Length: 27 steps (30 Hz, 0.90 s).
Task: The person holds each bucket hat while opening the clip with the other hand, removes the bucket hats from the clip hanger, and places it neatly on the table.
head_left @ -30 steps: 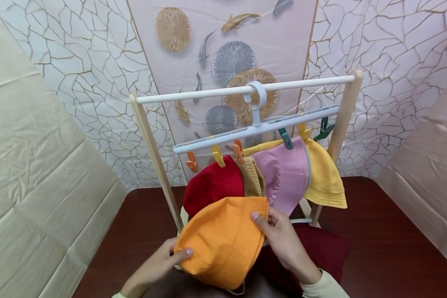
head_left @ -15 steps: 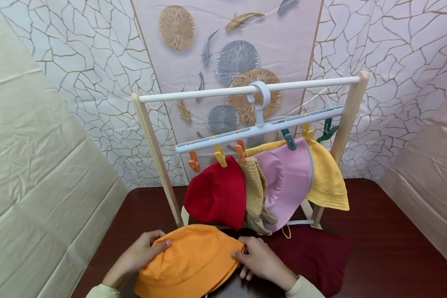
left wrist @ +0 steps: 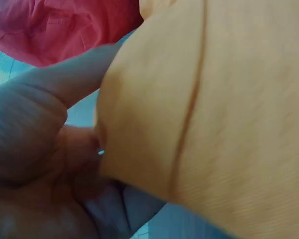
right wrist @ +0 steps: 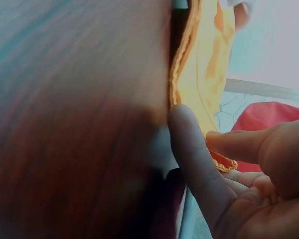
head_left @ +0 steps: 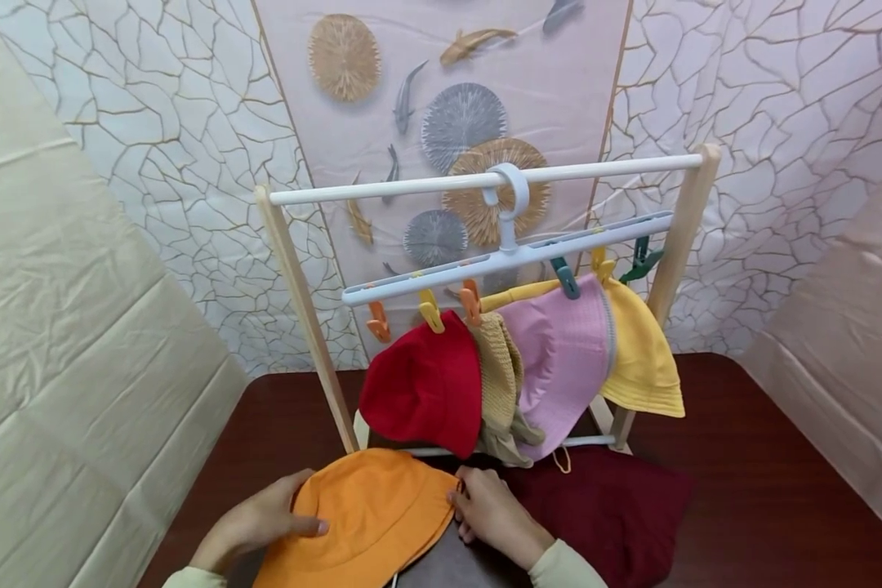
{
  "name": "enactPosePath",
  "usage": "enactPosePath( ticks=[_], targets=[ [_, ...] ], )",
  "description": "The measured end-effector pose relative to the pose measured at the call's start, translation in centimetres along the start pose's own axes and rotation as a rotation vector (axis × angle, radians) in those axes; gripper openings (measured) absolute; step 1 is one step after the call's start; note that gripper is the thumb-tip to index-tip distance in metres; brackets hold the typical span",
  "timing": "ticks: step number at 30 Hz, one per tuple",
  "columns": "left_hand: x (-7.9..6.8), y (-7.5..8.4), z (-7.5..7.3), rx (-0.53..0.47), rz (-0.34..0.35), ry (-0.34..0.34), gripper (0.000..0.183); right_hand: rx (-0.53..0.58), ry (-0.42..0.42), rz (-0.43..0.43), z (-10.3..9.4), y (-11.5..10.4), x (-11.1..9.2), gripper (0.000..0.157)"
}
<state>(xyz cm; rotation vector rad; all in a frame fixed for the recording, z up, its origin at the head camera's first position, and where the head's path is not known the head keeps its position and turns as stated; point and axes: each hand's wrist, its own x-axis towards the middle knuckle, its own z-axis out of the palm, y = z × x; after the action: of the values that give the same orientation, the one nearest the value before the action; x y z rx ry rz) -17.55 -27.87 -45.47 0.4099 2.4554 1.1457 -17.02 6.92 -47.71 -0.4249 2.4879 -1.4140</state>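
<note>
An orange bucket hat point(head_left: 371, 510) lies low over the near edge of the table, crown to the left and brim to the right. My left hand point(head_left: 265, 516) holds its crown, thumb on top and fingers behind the cloth; the left wrist view shows the hat's seam point(left wrist: 189, 104) close up. The brim edge point(right wrist: 182, 64) is pinched between thumb and finger of my right hand point(head_left: 494, 513). Behind, a red hat point(head_left: 422, 384), a tan knitted hat point(head_left: 498, 367), a pink hat point(head_left: 559, 359) and a yellow hat point(head_left: 639, 351) hang in a row.
A pale blue hanger point(head_left: 441, 275) with coloured clips hooks over the white rod point(head_left: 412, 187) of a wooden-sided rack. One orange clip point(head_left: 378, 322) at the left end holds nothing. Dark maroon cloth point(head_left: 610, 514) lies on the brown table point(head_left: 764, 490) at right.
Both hands have lowered the orange hat from in front of the rack toward the near left, tipping its crown leftward. The left hand has shifted onto the crown; the hanging hats stay put.
</note>
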Motion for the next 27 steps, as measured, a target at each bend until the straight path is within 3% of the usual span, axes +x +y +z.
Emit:
enactPosePath(
  ticks=[3, 7, 12, 17, 20, 23, 25, 27],
  targets=[
    [-0.1, -0.3, -0.2, 0.044, -0.026, -0.041, 0.071, -0.046, -0.014, 0.015, 0.4, 0.2, 0.2, 0.013],
    [0.4, -0.6, -0.1, 0.159, -0.042, -0.012, 0.074, -0.159, 0.005, 0.010, 0.6, 0.4, 0.3, 0.014],
    [1.2, -0.5, 0.7, 0.279, -0.088, 0.125, 0.064, -0.271, 0.050, 0.012, 1.0, 0.3, 0.5, 0.015],
    [0.6, 0.7, 2.2, 0.455, -0.159, 0.296, 0.058, -0.460, 0.112, -0.037, 1.2, -0.3, 0.1, 0.016],
    [-0.3, 2.1, 3.6, 0.630, -0.119, 0.388, 0.064, -0.624, 0.212, -0.115, 1.4, -0.8, -0.6, 0.029],
    [-1.1, 3.5, 4.8, 0.775, -0.034, 0.442, 0.073, -0.775, 0.313, -0.255, 1.8, -1.3, -1.2, 0.037],
    [-1.4, 4.2, 5.6, 0.806, 0.007, 0.403, 0.071, -0.889, 0.352, -0.381, 2.0, -1.5, -1.5, 0.038],
    [-1.6, 4.6, 6.3, 0.787, 0.011, 0.315, 0.068, -0.977, 0.342, -0.498, 2.1, -1.6, -1.7, 0.034]
  ],
)
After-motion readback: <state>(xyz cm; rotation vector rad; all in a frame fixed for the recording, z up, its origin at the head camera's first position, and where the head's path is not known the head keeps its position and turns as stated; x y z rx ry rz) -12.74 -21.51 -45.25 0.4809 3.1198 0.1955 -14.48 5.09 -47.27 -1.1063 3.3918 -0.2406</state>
